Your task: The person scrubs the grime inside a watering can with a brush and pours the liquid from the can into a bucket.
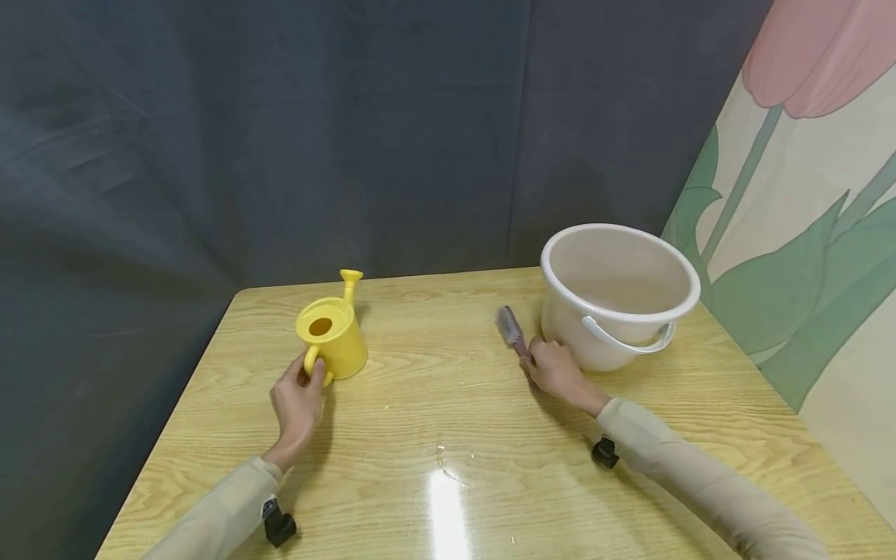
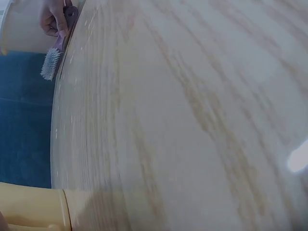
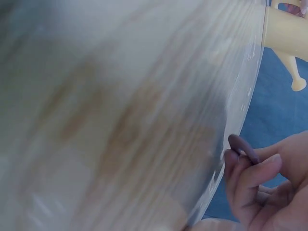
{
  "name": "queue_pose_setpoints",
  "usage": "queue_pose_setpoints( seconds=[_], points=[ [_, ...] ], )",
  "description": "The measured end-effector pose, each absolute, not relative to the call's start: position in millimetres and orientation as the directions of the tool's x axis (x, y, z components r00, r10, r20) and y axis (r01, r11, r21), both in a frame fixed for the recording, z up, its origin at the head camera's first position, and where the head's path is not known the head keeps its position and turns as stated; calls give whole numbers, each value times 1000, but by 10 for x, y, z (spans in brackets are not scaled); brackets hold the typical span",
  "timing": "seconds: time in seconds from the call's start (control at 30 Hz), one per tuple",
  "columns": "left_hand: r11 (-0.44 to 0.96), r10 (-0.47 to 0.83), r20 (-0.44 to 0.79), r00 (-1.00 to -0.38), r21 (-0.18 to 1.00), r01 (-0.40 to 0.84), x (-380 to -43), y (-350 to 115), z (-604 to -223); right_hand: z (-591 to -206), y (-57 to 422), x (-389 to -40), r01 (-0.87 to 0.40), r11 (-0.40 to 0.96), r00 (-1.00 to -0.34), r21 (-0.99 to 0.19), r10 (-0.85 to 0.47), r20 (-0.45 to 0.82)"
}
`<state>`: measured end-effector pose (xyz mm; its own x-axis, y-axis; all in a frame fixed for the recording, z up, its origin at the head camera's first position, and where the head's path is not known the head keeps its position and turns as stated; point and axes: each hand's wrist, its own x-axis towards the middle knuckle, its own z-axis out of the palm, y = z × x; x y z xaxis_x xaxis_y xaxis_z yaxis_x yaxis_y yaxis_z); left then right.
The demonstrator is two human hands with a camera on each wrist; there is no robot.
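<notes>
Brush (image 1: 511, 327) and can (image 1: 343, 350) are both held now, so the grabbing part looks done for each. The brush is just left of the bucket (image 1: 570, 323), outside it. The right hand (image 1: 556, 373) is close in front of the bucket, near its left side, with its fingers (image 3: 243, 185) curled round the brush's handle. I can't tell if that hand touches the bucket, or if the brush rests on the worktop (image 1: 434, 373).

The can looks upright, well to the left of the bucket. The left hand (image 1: 297, 400) has its fingers bent in, with the thumb on the can's loop — they have hold of that and nothing else.

No hand grips the bucket, and nothing lies in the part of its inside that shows. Letting go is not yet done for the can or the brush — I think that much, at least, is left.
</notes>
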<state>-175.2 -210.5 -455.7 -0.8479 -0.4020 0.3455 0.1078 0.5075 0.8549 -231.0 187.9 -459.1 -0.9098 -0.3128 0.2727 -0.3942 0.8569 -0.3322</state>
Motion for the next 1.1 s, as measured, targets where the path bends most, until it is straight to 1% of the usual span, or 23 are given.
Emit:
queue_pose_setpoints(
  seconds=[0.17,0.37,0.57,0.7,0.93,1.1],
  points=[
    [468,-412,320,-853,878,103,-1772,-2110,-4523,-4583,1889,-2309,-414,837,-898,-358,-312,309],
    [450,-430,288,-856,890,74,-1780,-2116,-4515,-4564,1876,-2296,-414,822,-898,-391,-298,323],
    [444,-432,291,-853,892,79,-1784,-2128,-4513,-4546,1862,-2283,-394,844,-902,-365,-278,331],
    [455,-427,301,-852,887,86,-1791,-2135,-4513,-4547,1860,-2278,-389,841,-904,-377,-269,332],
    [479,-428,314,-847,874,82,-1790,-2147,-4525,-4567,1847,-2274,-431,815,-888,-387,-308,342],
    [512,-431,324,-843,856,67,-1784,-2150,-4525,-4592,1830,-2281,-427,811,-893,-401,-308,328]
  ],
)
